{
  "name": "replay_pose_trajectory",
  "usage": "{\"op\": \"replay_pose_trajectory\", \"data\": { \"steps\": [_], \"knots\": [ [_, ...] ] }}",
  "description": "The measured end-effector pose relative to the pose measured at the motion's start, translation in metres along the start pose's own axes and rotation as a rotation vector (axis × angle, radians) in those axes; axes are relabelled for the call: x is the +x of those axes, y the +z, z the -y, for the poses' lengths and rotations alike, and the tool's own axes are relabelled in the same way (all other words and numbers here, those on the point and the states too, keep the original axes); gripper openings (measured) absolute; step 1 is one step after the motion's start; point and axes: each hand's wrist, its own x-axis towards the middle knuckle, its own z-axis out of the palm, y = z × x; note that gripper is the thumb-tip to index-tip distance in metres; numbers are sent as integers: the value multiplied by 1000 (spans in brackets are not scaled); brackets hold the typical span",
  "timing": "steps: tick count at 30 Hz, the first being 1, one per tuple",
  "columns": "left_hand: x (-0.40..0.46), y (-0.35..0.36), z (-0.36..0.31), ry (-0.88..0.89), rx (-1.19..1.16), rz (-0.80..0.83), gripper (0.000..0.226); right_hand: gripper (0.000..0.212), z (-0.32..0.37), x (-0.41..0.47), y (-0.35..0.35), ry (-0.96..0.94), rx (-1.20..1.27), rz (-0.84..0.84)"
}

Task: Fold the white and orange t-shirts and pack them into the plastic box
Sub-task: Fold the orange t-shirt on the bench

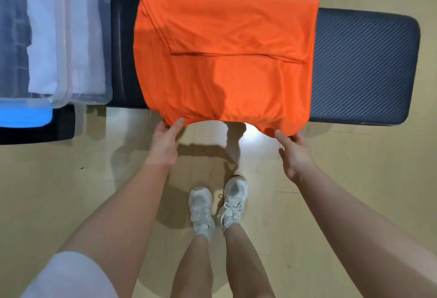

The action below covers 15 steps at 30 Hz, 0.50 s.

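Note:
The orange t-shirt (224, 61) lies spread over a dark padded bench (364, 66), partly folded, with a sleeve seam across its middle. Its near edge hangs over the bench's front. My left hand (165, 141) pinches the near left corner of that edge. My right hand (295, 151) pinches the near right corner. At the far left stands the clear plastic box (63, 37), and folded white cloth (40, 44) shows inside it, likely the white t-shirt.
The bench runs left to right across a light wooden floor (354, 179). A blue item (23, 118) lies on a black surface by the box's near side. My legs and white shoes (217, 205) stand just in front of the bench.

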Motion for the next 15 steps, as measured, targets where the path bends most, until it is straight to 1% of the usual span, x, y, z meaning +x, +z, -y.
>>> {"op": "replay_pose_trajectory", "data": {
  "steps": [1,3,6,7,9,10,11,13,15],
  "knots": [
    [4,-1,3,-1,10,47,42,29,-2,4,0,-7,-7,-8],
    [11,-1,8,24,15,89,44,25,-9,11,-1,-24,-35,-25],
    [18,-3,5,63,-24,32,54,10,-15,10,-5,-26,-23,-63],
    [20,-4,3,55,-26,48,51,7,-15,7,-7,-28,-2,-72],
    [16,-2,-1,33,-30,129,30,9,-14,-1,-11,-35,60,-55],
    [11,0,-1,16,-56,140,18,8,-14,-6,-14,-29,102,-20],
    [7,1,0,1,-77,116,11,8,-13,-11,-17,-17,150,24],
    [-1,1,7,-16,-91,76,11,11,-11,-21,-20,17,224,86],
    [-15,-2,10,-49,-139,56,11,13,-8,-33,-22,44,252,77]
  ]
}}
